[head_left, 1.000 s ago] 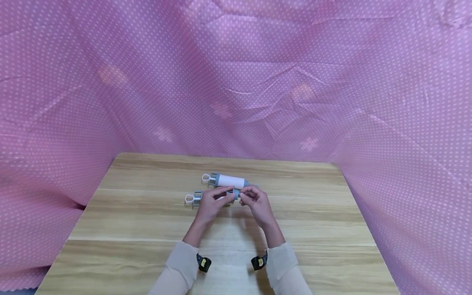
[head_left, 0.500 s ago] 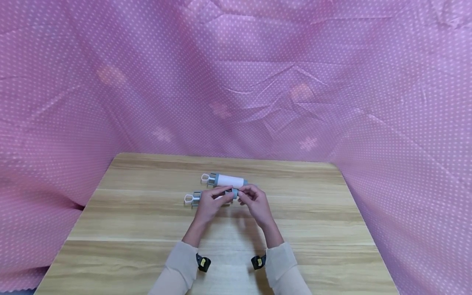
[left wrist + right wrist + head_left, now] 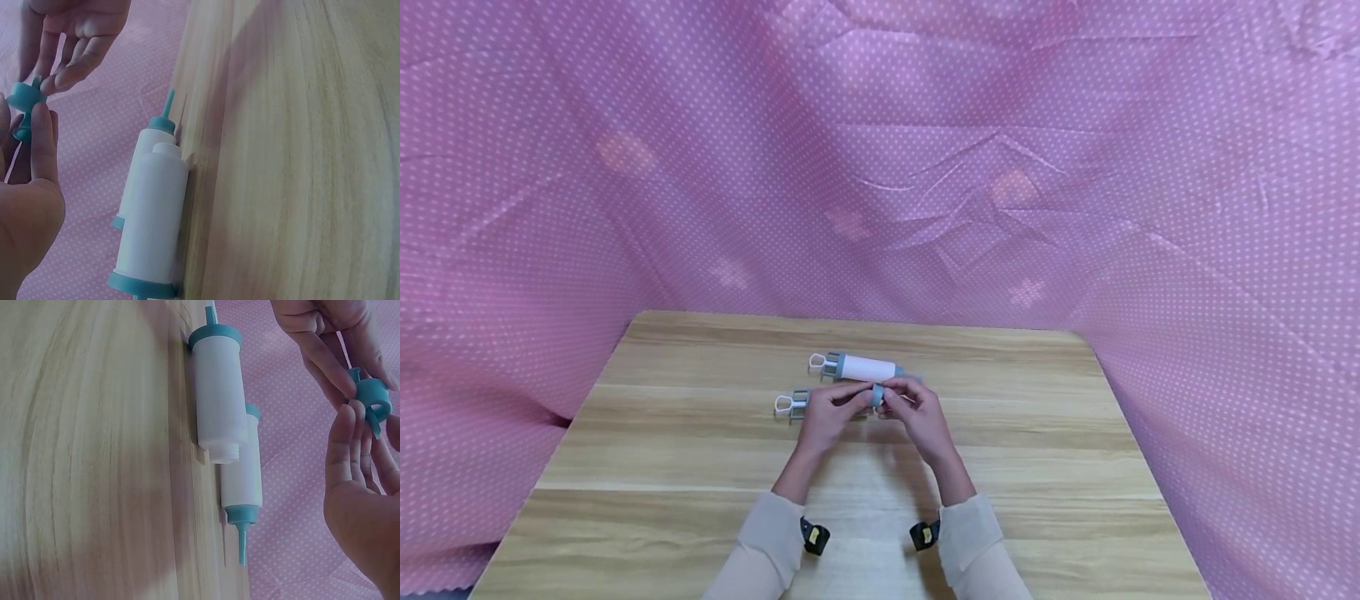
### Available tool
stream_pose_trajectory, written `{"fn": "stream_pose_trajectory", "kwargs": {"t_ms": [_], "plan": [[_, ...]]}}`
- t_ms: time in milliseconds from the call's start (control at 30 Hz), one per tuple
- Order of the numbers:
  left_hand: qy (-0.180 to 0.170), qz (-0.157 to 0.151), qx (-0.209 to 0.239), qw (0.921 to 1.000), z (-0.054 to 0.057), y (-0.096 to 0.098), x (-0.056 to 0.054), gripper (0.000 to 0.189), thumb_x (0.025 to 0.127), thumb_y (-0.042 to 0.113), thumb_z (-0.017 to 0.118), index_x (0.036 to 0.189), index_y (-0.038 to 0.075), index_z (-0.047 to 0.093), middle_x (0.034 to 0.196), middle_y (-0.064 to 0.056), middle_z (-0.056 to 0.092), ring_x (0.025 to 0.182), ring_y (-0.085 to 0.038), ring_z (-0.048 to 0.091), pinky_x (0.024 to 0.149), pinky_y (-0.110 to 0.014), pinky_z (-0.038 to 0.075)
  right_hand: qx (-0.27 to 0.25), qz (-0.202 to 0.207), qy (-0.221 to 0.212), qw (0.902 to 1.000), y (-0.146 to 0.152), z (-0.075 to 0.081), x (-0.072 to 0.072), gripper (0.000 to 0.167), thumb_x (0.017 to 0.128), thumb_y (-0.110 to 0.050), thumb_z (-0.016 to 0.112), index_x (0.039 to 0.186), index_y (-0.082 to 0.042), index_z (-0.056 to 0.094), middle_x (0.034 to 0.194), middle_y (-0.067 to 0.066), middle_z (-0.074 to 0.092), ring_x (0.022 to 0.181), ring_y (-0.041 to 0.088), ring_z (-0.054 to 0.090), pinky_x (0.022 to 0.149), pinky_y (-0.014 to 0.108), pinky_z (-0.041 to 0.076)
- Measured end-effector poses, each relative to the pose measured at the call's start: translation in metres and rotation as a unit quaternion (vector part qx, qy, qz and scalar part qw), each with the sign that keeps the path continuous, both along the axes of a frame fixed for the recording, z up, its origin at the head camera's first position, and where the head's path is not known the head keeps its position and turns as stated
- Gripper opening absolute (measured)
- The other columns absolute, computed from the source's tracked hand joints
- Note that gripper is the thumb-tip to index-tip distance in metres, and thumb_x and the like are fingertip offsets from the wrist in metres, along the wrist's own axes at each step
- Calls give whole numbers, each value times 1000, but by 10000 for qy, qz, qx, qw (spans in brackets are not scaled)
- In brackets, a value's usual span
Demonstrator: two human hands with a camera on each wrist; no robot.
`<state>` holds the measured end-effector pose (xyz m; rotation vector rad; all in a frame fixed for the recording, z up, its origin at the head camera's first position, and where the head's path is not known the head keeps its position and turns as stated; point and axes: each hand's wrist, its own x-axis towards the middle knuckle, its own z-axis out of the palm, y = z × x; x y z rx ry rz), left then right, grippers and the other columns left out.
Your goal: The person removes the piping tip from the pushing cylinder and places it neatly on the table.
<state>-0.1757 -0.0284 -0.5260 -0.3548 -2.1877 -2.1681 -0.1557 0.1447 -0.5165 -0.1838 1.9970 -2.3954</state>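
My left hand [image 3: 829, 412] and right hand [image 3: 919, 414] meet over the table. Between their fingertips they pinch a small teal screw-on cap [image 3: 877, 395], a ring with narrow teal parts sticking out. In the left wrist view the cap [image 3: 25, 97] sits above my left fingers, with a rounded teal end below it. Under my left hand lies a white syringe [image 3: 219, 394] with a bare threaded neck. Its white loop handle [image 3: 785, 405] shows in the head view. Behind it lies a second syringe [image 3: 868, 368], with a teal nozzle [image 3: 242, 537] on its tip.
Both syringes lie roughly parallel on the wooden table [image 3: 1037, 467], handles to the left. Pink dotted cloth [image 3: 880, 167] hangs behind the table and at both sides. A small black wrist camera [image 3: 814, 536] is on the left sleeve, another [image 3: 924, 534] on the right.
The teal cap has turned between my fingers, so its ring now shows more plainly. My right fingers have shifted slightly left. Both syringes lie where they were.
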Motion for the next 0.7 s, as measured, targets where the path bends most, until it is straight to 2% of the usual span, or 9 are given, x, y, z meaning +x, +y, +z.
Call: {"fn": "stream_pose_trajectory", "kwargs": {"t_ms": [200, 333, 467, 567, 700], "plan": [[-12, 0, -258, 9997, -1, -1, 1, 25, 89, 18, 80, 109, 4, 79, 107, -9, 76, 94, -14, 72, 78, -23, 56, 85, 135, -63, 9999, 2, -3, 0, 27, 97, -1, 65, 118, 15, 59, 98, 8, 61, 81, 16, 69, 80, 37, 60], [-92, -281, -232, 9993, -2, -5, 1, 30, 89, 20, 80, 115, 5, 77, 112, -7, 75, 98, -20, 71, 80, -30, 59, 227, 57, -35, 9997, 4, -4, 0, 26, 98, -3, 66, 118, 13, 61, 100, 10, 62, 83, 17, 70, 80, 38, 60], [-65, -572, -335, 9978, -1, -7, 1, 35, 89, 20, 80, 122, 7, 74, 119, -5, 73, 109, -23, 68, 93, -39, 55, 338, -56, -25, 9994, 7, -3, 0, 26, 97, -3, 66, 118, 12, 63, 102, 11, 63, 83, 18, 69, 80, 37, 60], [-24, -722, -380, 9967, 0, -8, 1, 38, 90, 17, 79, 126, 6, 72, 125, -7, 71, 117, -27, 64, 102, -44, 50, 369, -107, -38, 9993, 8, -3, -1, 26, 97, -3, 67, 118, 12, 63, 103, 12, 62, 82, 17, 68, 80, 35, 60], [-182, -788, -221, 9965, 1, -8, 1, 39, 91, 7, 77, 127, -1, 68, 129, -16, 67, 120, -35, 61, 105, -48, 47, 374, -154, -74, 9992, 10, -4, -2, 27, 96, -1, 67, 119, 13, 62, 102, 12, 61, 82, 17, 67, 78, 33, 59]]}}
